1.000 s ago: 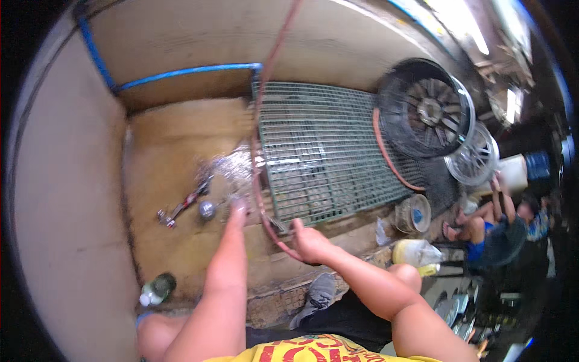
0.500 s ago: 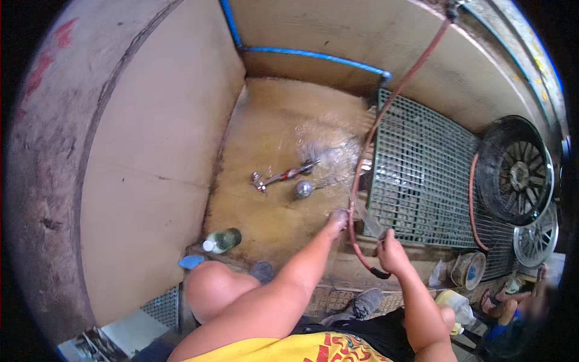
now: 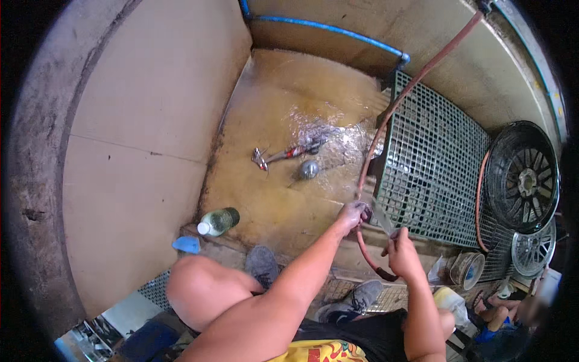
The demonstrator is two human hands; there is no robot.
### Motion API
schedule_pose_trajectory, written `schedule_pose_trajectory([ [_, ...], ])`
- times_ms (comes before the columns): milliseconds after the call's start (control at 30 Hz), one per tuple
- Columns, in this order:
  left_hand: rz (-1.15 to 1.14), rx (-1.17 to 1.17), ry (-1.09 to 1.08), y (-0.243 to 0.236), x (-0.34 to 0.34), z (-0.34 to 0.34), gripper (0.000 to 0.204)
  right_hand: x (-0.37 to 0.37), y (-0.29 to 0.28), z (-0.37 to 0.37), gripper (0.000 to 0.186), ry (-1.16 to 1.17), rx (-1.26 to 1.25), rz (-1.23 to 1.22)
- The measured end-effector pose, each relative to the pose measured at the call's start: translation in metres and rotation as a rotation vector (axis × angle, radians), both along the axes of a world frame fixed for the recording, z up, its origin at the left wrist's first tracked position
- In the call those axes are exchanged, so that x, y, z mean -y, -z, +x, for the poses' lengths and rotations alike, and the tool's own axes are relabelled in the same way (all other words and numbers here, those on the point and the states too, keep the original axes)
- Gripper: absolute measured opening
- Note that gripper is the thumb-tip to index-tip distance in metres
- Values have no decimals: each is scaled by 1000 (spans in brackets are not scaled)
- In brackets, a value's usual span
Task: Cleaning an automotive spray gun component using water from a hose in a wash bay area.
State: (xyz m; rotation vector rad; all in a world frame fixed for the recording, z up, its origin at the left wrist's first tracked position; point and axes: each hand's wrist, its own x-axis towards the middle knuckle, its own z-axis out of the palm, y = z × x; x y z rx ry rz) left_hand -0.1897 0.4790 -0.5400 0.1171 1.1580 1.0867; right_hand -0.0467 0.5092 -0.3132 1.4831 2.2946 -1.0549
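Observation:
My left hand (image 3: 351, 218) is closed beside the reddish hose (image 3: 386, 117), its fingers curled round something small and dark that I cannot make out. My right hand (image 3: 403, 250) grips the lower end of a flat, pale, see-through strip (image 3: 382, 218), which slants up toward the left hand. Beyond them, on the wet floor (image 3: 253, 114), lies a long slim metal tool (image 3: 294, 151) with a shiny head and red parts. A round silvery ball-like thing (image 3: 309, 169) rests just below it. Water ripples and glints around both.
A green grating (image 3: 440, 163) stands to the right, with a black wheel rim (image 3: 523, 178) and a silver one (image 3: 534, 247) beyond. A bottle (image 3: 219, 222) and a blue sponge-like block (image 3: 186, 244) lie left. A bucket (image 3: 467, 269) and another person's legs (image 3: 497, 314) are lower right.
My view has shifted, so the floor and tool sit higher in the picture. My left hand has moved right, up against the hose; the strip stays in my right hand.

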Motion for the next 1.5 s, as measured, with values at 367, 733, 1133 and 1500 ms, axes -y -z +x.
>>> schedule_pose_trajectory([
  [367, 75, 76, -346, -8, -59, 4, 16, -3, 0, -27, 20, -33, 65, -25],
  [733, -110, -293, -366, 63, -68, -4, 22, 10, 1, 3, 17, -85, 83, 15],
  [1133, -182, -305, -537, 87, -41, -8, 21, 11, -8, -15, 30, -194, 191, -60],
  [1500, -246, -244, -277, 105, 36, 18, 23, 7, -14, -20, 39, -168, 254, -142],
])
